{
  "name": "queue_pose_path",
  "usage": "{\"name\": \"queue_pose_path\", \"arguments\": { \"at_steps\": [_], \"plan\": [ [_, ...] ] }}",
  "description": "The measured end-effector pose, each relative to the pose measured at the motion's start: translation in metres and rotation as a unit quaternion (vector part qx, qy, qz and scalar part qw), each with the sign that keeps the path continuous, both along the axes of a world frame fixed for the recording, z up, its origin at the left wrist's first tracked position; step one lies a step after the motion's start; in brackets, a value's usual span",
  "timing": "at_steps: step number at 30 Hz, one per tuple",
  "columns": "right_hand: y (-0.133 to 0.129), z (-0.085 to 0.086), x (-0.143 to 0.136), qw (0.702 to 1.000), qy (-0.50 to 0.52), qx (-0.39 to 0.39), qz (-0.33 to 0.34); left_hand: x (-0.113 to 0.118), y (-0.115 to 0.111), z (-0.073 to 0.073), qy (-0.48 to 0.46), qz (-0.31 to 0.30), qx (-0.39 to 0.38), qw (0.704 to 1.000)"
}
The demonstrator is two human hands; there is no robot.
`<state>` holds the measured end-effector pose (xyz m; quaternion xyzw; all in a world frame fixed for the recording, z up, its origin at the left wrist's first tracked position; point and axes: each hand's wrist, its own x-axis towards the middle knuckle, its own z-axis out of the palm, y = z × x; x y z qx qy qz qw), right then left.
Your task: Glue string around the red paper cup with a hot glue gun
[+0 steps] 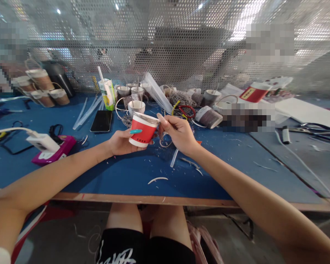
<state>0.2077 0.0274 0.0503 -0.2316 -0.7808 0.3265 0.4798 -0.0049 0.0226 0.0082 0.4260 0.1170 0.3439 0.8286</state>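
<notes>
My left hand (123,142) is wrapped round a red and white paper cup (143,131) from below and the left side, its thumb with a long turquoise nail lying across the red front. The cup tilts slightly above the table. A thin grey-brown cord (145,117) runs along its rim. At the right of the rim, my right hand (178,132) pinches the cord between thumb and fingers; a loose strand dangles below these fingers. The exact grip is partly hidden by the fingers.
Behind the hands stand several cord-wrapped cups (136,107), near a tangle of cord (178,102) and red-handled scissors (187,111). A phone (101,121), a drink carton (107,94) and a purple power strip (55,149) lie left. Dark-handled scissors (317,128) lie right. Scraps (157,179) litter the blue table.
</notes>
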Motion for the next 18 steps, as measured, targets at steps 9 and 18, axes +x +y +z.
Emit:
{"name": "queue_pose_path", "arguments": {
  "at_steps": [9,18],
  "plan": [
    [0.0035,-0.0036,-0.0001,1.000,0.006,-0.010,-0.009,-0.0026,0.0008,0.0010,0.003,-0.034,-0.006,0.999],
    [0.0030,-0.0071,-0.0029,1.000,0.002,-0.026,0.003,-0.0061,0.0009,-0.0026,0.013,-0.037,-0.024,0.999]
  ]
}}
